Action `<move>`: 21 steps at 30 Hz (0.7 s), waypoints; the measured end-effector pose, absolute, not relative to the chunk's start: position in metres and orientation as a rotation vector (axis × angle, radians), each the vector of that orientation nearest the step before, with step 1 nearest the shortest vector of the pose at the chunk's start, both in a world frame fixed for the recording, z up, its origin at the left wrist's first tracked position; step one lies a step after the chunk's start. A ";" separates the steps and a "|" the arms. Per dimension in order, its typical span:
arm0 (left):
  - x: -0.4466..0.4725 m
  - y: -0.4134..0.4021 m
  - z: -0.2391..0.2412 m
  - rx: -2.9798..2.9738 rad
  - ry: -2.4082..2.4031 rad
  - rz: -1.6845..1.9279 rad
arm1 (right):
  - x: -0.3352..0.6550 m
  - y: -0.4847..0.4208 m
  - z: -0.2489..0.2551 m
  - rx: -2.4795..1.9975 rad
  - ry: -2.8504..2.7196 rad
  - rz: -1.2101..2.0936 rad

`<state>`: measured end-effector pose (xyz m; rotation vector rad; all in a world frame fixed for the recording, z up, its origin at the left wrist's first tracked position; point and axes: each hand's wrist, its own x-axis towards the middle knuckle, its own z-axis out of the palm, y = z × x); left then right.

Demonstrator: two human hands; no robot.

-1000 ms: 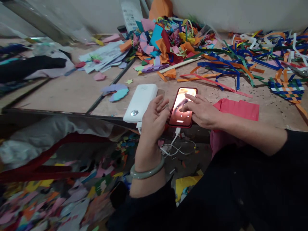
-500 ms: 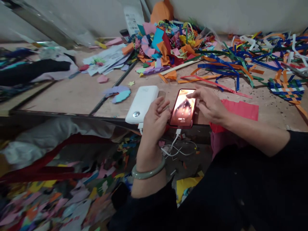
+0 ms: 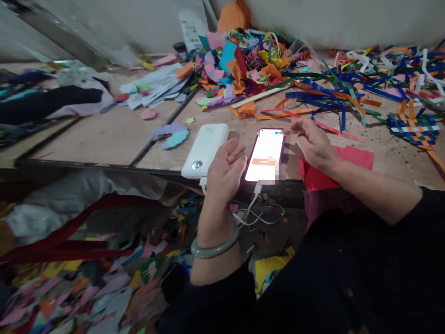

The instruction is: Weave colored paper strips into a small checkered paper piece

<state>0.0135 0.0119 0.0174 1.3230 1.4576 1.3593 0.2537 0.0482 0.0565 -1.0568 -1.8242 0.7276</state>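
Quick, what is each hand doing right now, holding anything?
Left hand: open, fingers at the left edge of the phone, not wrapped around it.
Right hand: open, loosely curled, holding nothing, forefinger at the phone's top right corner.

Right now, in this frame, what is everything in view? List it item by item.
table: one, tan, across the middle
phone: one, red case, lit screen, table edge
power bank: one, white, left of phone
cable: white, hanging below phone
paper sheet: one, red, under right hand
paper strips: many, blue, orange, green, far right
woven strips: one patch, right edge
scrap heap: mixed colours, table back
floor scraps: many, mixed, lower left
bangle: one, grey-green, left wrist
left hand: open, at phone's left edge
right hand: open, at phone's top corner
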 end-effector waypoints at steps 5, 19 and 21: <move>0.014 0.013 0.016 1.318 1.459 1.368 | 0.253 0.050 0.051 -1.014 -1.760 0.750; 0.005 0.013 0.029 1.400 1.312 1.512 | 0.290 0.037 0.095 -0.870 -1.464 0.901; 0.011 0.000 0.042 1.426 1.312 1.561 | 0.305 0.021 0.101 -0.897 -1.488 0.913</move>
